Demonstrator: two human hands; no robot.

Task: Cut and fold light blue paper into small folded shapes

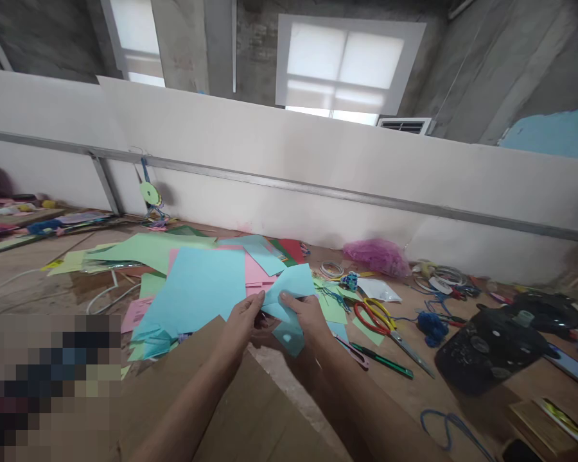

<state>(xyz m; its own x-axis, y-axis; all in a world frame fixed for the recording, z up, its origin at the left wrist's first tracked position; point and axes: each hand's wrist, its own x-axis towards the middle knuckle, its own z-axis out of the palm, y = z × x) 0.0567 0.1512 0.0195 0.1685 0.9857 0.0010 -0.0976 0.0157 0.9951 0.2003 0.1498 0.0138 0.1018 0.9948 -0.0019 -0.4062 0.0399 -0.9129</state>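
Both of my hands hold one light blue sheet of paper [289,292] above the wooden table [38,282]. My left hand [243,321] pinches its left edge with closed fingers. My right hand [306,314] grips its lower right part, thumb on top. The sheet is bent and partly folded between them. Under my forearms lies a brown cardboard sheet [250,410].
A heap of blue, green and pink paper sheets [192,276] covers the table to the left. Red-and-yellow-handled scissors [380,321], a green pen [383,361], a pink plastic bag [376,255], blue yarn [431,324] and a black device [491,346] lie to the right. A white partition wall [289,167] stands behind.
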